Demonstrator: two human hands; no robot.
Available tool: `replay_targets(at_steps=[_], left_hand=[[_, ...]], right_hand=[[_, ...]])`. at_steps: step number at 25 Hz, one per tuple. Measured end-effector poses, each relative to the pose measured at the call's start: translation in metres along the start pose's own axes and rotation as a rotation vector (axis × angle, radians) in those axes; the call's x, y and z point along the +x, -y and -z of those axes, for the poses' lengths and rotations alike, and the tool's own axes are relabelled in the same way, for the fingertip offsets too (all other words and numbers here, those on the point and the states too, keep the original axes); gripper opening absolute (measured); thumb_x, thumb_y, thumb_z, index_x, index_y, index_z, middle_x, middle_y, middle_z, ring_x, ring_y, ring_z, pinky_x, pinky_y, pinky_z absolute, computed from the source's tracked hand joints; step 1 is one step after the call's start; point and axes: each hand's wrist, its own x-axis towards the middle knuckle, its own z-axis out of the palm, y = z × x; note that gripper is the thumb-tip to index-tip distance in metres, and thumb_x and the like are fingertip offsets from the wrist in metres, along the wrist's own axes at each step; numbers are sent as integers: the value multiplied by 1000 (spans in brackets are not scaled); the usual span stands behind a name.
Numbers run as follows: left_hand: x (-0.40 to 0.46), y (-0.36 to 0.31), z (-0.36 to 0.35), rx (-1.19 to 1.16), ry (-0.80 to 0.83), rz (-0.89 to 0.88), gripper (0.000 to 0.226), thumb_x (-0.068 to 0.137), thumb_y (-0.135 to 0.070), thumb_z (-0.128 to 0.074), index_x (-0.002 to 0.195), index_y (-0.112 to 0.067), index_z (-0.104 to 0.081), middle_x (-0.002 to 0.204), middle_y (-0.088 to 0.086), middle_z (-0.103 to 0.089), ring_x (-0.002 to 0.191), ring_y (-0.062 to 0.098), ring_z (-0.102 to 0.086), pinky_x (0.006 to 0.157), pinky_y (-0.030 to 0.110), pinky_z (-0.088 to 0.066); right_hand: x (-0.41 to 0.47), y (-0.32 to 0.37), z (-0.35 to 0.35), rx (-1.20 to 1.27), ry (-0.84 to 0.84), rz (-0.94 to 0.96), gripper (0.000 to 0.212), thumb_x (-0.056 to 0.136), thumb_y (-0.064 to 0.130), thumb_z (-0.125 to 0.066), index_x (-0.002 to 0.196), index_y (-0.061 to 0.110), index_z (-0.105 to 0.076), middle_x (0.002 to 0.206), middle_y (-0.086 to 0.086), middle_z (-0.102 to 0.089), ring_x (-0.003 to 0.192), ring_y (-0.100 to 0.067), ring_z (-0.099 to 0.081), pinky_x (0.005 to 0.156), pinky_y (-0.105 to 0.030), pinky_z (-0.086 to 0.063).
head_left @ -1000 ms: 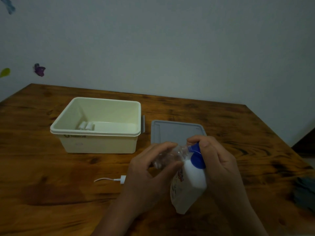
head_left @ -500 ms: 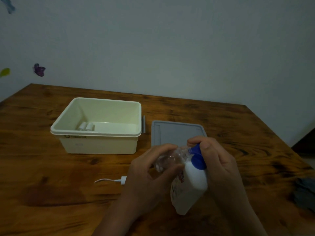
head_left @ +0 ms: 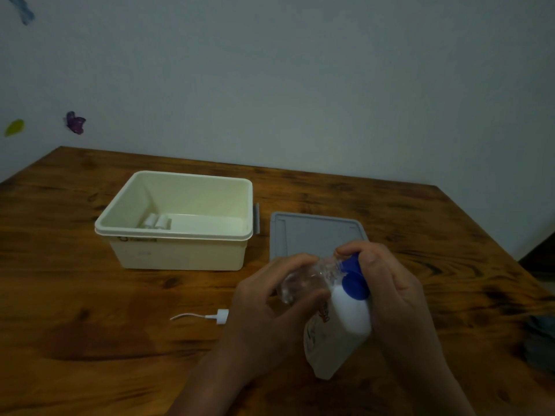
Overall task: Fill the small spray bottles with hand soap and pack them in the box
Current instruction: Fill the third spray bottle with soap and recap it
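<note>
— Hands?
— Left hand [head_left: 270, 307] at 6 o'clock on the brown wooden table [head_left: 90, 325], fingers curled round a small clear plastic spray bottle [head_left: 303, 283], tilted, open neck toward 2 o'clock. Right hand [head_left: 390, 292] just beside at 3 o'clock, fingers and thumb wrapped round a white soap pouch with a blue cap and spout [head_left: 345, 322], spout touching the clear bottle's neck.
— Fill level?
— Cannot tell; too dim.
— Spray top?
— Small white spray cap with a thin dip tube [head_left: 220, 316], lying flat on the wood at 9 o'clock of the left hand, apart from it.
— Box?
— Cream rectangular plastic box [head_left: 180, 253], open, at 10 o'clock of the hands, well apart. Inside, by the near wall on the left, two small white caps of bottles [head_left: 156, 225] lying side by side, touching.
— Lid?
— Flat grey plastic lid [head_left: 312, 235] on the table, just beside the box at its 3 o'clock, near edge hidden behind the hands.
— Elsewhere?
— Dark grey cloth [head_left: 540, 343] at the table's edge, 3 o'clock. Purple sticker [head_left: 75, 123] and green sticker [head_left: 14, 127] on the wall at 10 o'clock.
</note>
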Motion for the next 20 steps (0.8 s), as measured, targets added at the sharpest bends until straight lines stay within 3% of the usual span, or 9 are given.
replay_targets(at_steps=[5, 10, 15, 17, 20], left_hand=[[1, -2, -1, -1, -17, -35, 32, 85, -44, -59, 116, -37, -54, 106, -25, -60, 102, -6, -57, 78, 7, -47], [4, -1, 1, 18, -16, -64, 33, 86, -52, -56, 116, -40, -52, 106, -34, -56, 102, -10, -55, 79, 5, -45], [2, -1, 3, 35, -3, -44, 32, 84, -47, -58, 115, -39, -54, 109, -22, -60, 101, -6, -56, 79, 8, -47], [4, -5, 5, 45, -2, -60, 32, 85, -47, -59, 115, -41, -54, 107, -28, -59, 100, -8, -56, 79, 7, -47], [5, -9, 6, 49, 1, -51, 31, 84, -48, -58, 114, -47, -52, 107, -37, -56, 101, -8, -56, 78, 8, -47]], right_hand=[[2, 6, 4, 29, 9, -15, 27, 84, 48, -40, 90, 39, -64, 93, 13, -67, 79, -12, -66, 64, -22, -55], [1, 3, 3, 13, -4, -24, 27, 86, 37, -35, 91, 31, -61, 91, 19, -67, 78, -8, -66, 64, -18, -53], [-2, 2, 2, -2, -19, -3, 30, 84, 48, -40, 88, 33, -65, 91, 12, -67, 78, -11, -65, 62, -20, -53], [-1, 7, 3, 1, 1, -9, 32, 81, 53, -38, 91, 37, -65, 93, 13, -67, 79, -12, -66, 63, -22, -54], [0, 10, 6, 34, 14, -24, 28, 86, 41, -38, 92, 31, -63, 91, 16, -67, 76, -8, -66, 62, -17, -52]])
